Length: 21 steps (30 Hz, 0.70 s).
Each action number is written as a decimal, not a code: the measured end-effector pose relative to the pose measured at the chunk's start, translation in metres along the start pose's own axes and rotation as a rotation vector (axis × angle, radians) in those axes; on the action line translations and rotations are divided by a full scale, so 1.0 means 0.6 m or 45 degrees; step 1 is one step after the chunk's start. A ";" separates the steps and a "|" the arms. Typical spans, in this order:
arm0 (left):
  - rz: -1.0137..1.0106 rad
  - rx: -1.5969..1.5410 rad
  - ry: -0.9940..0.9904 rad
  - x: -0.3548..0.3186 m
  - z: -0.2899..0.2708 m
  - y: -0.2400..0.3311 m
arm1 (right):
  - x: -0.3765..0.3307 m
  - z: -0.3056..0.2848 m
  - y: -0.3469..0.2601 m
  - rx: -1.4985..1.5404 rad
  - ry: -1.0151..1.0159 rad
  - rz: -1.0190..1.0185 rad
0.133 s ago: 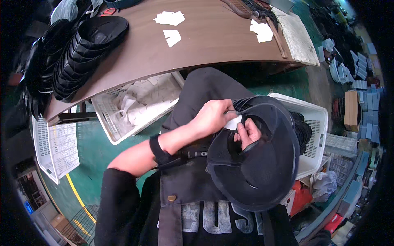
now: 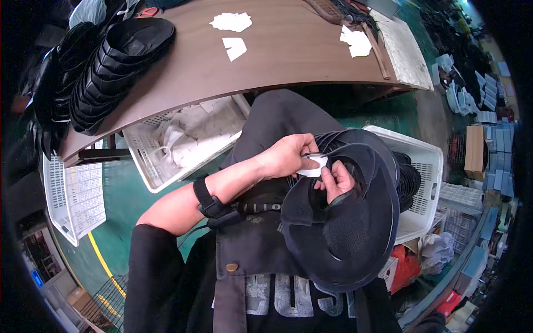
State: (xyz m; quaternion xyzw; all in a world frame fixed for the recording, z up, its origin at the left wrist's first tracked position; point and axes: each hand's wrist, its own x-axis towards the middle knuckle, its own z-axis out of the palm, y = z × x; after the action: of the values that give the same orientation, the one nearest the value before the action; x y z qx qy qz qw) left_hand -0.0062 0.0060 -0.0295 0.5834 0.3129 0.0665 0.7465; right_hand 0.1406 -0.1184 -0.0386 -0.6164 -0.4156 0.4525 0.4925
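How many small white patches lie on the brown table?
3: far-middle patch, nearer middle patch, right-side patch. Overlapping pieces may hide more. The left hand holds another white piece.

Reaching in from near left with left arm [image 2: 173, 212]: elbow bent, forearm bare, angled far and right. Pinching with left hand [image 2: 287, 154], thumb against bent fingers, wrist about straight. Holding right hand [image 2: 338, 182] just right and slightly nearer, fingers partly curled, thumb pointing far-left. Can't see right forearm.
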 end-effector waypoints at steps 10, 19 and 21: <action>0.248 0.799 0.177 0.009 0.015 -0.006 | -0.016 -0.001 0.015 0.122 -0.031 0.059; 0.376 1.191 0.186 0.015 0.041 0.011 | -0.017 0.009 0.000 0.012 -0.025 0.108; 0.391 1.270 0.178 0.017 0.044 0.001 | -0.015 0.018 0.005 0.065 0.018 0.153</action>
State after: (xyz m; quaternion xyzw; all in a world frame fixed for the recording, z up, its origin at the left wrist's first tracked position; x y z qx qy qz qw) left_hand 0.0167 -0.0111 -0.0295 0.9012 0.2665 0.0570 0.3370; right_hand 0.1283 -0.1251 -0.0416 -0.6306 -0.3627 0.4874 0.4829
